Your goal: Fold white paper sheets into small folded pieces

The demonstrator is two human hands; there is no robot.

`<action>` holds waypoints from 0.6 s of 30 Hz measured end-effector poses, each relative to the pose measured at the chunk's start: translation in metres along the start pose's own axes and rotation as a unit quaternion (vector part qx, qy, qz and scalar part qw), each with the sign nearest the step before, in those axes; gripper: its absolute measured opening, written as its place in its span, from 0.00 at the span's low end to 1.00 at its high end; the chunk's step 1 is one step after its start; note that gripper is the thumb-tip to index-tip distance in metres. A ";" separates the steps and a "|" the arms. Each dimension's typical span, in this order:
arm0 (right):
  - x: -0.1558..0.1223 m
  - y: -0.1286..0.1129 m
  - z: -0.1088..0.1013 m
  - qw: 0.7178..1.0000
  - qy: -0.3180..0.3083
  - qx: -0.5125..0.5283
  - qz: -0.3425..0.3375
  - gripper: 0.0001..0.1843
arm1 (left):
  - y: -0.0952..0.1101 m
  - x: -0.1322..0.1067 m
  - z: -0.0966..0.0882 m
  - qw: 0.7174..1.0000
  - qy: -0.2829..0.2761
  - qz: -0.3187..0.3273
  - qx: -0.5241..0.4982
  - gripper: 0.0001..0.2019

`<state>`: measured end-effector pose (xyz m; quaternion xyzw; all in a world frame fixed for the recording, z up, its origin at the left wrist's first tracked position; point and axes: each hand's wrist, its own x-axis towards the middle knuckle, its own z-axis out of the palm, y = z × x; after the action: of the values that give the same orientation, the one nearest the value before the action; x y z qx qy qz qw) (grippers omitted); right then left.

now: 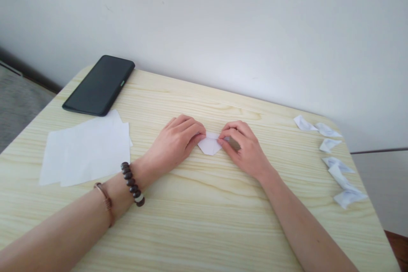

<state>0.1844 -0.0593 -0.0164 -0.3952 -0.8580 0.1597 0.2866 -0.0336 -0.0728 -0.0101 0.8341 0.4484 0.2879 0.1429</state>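
A small folded piece of white paper lies at the middle of the table, its lower edge angled and a folded strip along its top. My left hand pinches its left end between thumb and fingers. At the right end, the thumb and fingertips of my right hand are closed on the same paper. The fingers cover both upper corners of it. A dark bead bracelet and a copper-coloured bangle are on my left wrist.
Flat white paper sheets overlap on the table's left side. Behind them lies a black phone or tablet. Several small folded white paper pieces line the right edge. A white wall borders the far side of the wood-grain table.
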 end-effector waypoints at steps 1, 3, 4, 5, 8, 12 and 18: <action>0.000 0.000 0.000 1.000 0.006 0.006 -0.006 0.04 | 0.002 0.000 -0.001 1.000 0.005 -0.018 -0.015 0.09; -0.001 0.000 0.000 0.999 0.032 0.008 -0.022 0.05 | 0.004 0.001 -0.002 0.996 0.012 -0.071 -0.051 0.10; -0.002 0.000 0.000 0.998 0.051 0.004 -0.032 0.05 | 0.005 0.001 -0.002 0.992 0.016 -0.099 -0.073 0.11; -0.003 0.001 0.000 0.997 0.070 -0.003 -0.044 0.05 | 0.006 0.001 -0.003 0.987 0.019 -0.125 -0.099 0.12; -0.005 0.002 0.001 0.991 0.112 -0.022 -0.071 0.05 | 0.007 0.001 -0.006 0.974 0.002 -0.161 -0.160 0.16; -0.005 0.002 0.002 0.991 0.099 -0.014 -0.085 0.06 | 0.008 0.001 -0.008 0.974 -0.050 -0.144 -0.168 0.20; -0.002 -0.001 -0.001 0.993 0.069 0.057 -0.073 0.06 | 0.007 0.000 -0.006 0.952 -0.030 -0.151 -0.264 0.09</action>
<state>0.1856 -0.0620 -0.0159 -0.3249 -0.8522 0.1598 0.3778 -0.0330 -0.0770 -0.0022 0.6970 0.4730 0.3462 0.4130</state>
